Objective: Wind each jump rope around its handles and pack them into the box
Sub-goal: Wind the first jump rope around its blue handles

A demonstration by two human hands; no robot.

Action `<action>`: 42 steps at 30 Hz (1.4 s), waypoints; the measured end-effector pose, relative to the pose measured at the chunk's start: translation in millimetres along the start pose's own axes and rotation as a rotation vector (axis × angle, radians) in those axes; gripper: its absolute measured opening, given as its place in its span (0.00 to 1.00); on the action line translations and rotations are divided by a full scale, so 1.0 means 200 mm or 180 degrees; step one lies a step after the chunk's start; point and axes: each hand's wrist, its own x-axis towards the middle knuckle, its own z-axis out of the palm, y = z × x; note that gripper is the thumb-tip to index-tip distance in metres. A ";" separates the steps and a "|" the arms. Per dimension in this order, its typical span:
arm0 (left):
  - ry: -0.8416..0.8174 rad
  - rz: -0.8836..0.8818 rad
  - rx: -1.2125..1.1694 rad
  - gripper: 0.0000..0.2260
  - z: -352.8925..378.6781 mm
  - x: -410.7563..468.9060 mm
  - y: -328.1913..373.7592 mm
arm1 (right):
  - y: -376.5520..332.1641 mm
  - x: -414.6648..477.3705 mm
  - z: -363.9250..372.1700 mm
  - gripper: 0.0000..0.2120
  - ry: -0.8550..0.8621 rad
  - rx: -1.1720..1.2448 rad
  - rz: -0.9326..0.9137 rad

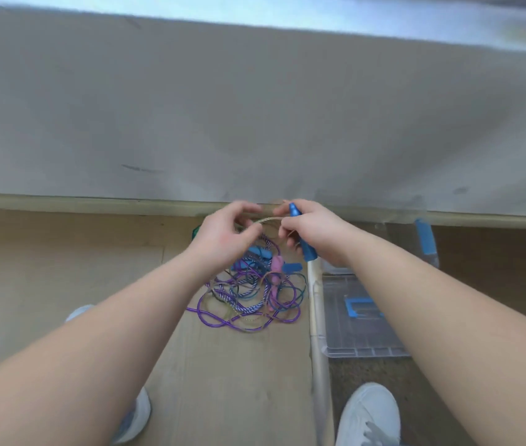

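My right hand (314, 230) grips blue jump rope handles (301, 235), held upright above the floor. A pale cord (268, 219) arcs from them to my left hand (227, 233), which pinches it between thumb and fingers. Below both hands lies a tangled pile of jump ropes (252, 294) in purple, blue-white and teal, with blue and pink handles among them. A clear plastic box (356, 317) with a blue latch sits on the floor to the right, partly hidden by my right forearm.
A grey wall (255, 107) with a baseboard rises just behind the pile. A pale pipe (318, 333) runs along the floor between the pile and the box. My white shoes (369, 413) stand at the bottom. Another blue-latched clear container (427, 243) stands by the wall.
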 end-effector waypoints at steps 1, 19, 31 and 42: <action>0.0004 0.0074 0.0101 0.06 -0.02 -0.02 0.05 | -0.04 -0.05 -0.01 0.10 -0.0049 0.0043 0.0001; -0.0445 0.0546 -0.0577 0.08 -0.38 -0.51 0.66 | -0.46 -0.85 -0.11 0.09 -0.0348 -0.1012 -0.0679; 0.0100 0.0857 -0.0323 0.08 -0.40 -0.58 0.70 | -0.38 -1.00 -0.15 0.12 -0.0704 -0.0539 -0.0085; -0.0063 0.0930 0.0150 0.08 -0.42 -0.67 0.68 | -0.38 -1.06 -0.13 0.08 -0.0794 -0.0281 -0.0503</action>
